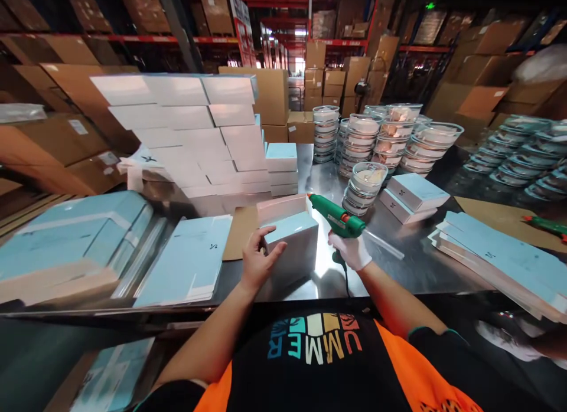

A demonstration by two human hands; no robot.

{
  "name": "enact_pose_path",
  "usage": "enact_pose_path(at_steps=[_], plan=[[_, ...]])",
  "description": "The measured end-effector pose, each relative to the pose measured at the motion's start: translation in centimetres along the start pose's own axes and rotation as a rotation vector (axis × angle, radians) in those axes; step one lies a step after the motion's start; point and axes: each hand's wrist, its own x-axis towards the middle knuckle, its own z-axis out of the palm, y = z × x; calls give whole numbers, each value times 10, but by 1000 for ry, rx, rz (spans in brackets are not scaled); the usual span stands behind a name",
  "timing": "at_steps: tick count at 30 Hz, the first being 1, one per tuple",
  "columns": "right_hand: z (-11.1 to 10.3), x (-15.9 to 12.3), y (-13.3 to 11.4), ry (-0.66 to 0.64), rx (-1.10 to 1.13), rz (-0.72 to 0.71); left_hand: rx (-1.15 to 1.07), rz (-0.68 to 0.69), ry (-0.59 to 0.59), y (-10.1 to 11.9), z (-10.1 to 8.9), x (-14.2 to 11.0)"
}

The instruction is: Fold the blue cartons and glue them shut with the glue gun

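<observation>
Nearest the head camera, a black shirt with multicoloured letters and orange sleeves [319, 365] fills the lower edge, and both bare forearms are stretched forward from it over the shiny steel worktable [411, 264]. The left hand [258, 260] is laid against the near left side of a pale blue rectangular cardboard box [293, 244] standing at the middle of the table; the fingers are spread and curved over its upper edge, pressing rather than clasping, and the palm is hidden from view. The right hand [352, 251], covered by a white glove, is closed around the grip of a green hot-glue gun with an orange trigger [339, 218], whose nozzle is aimed leftward just above the far right corner of the box; its cord is seen trailing toward the body. Whether the nozzle touches the box cannot be made out. Flat pale blue carton blanks [190, 261] lie just left of the hand, a wall of stacked white boxes [190, 134] rises behind, and stacks of round clear lidded tubs [390, 137] stand further back on the right.
</observation>
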Motion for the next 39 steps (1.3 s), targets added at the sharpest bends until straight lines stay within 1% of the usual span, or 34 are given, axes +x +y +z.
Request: enact_pose_path(at_steps=[3, 5, 6, 7, 9, 11, 13, 14, 15, 18, 19, 21, 24, 26, 28, 30, 34, 37, 39], plan=[[11, 17, 15, -84, 137, 180, -38, -33, 25, -5, -6, 1], [21, 29, 29, -145, 172, 276, -44, -42, 43, -8, -12, 1], [24, 35, 36, -153, 165, 310, -43, -51, 49, -9, -14, 1], [25, 40, 43, -141, 146, 331, -39, -63, 51, -11, -17, 1], [22, 48, 52, -66, 87, 323, -30, -88, 44, -14, -21, 1], [17, 51, 52, 30, 41, 256, -26, -102, 31, -17, -23, 2], [18, 50, 40, 60, 50, 161, -29, -96, 19, -20, -21, 3], [23, 48, 31, 37, 76, 113, -33, -87, 10, -21, -19, 3], [29, 46, 21, -15, 106, 65, -38, -77, -3, -21, -17, 3], [52, 42, -8, -206, 157, -49, -56, -53, -39, -25, -11, 3], [59, 41, -14, -244, 156, -70, -64, -46, -49, -26, -10, 3], [66, 39, -21, -272, 149, -93, -84, -23, -59, -30, -9, 2], [60, 38, -20, -320, 150, -137, -126, 42, -22, -38, -9, 3], [49, 36, -14, -383, 121, -218, -169, 102, 30, -42, -10, 5], [39, 32, -8, -444, 87, -324, -213, 167, 47, -44, -12, 6], [33, 24, -4, -510, 58, -416, -227, 230, 0, -44, -16, 8], [31, 12, -7, -607, 70, -508, -211, 349, -162, -39, -27, 9], [32, 10, -11, -636, 84, -598, -226, 476, -240, -37, -32, 10], [33, 11, -11, -629, 60, -642, -230, 529, -278, -35, -35, 13]])
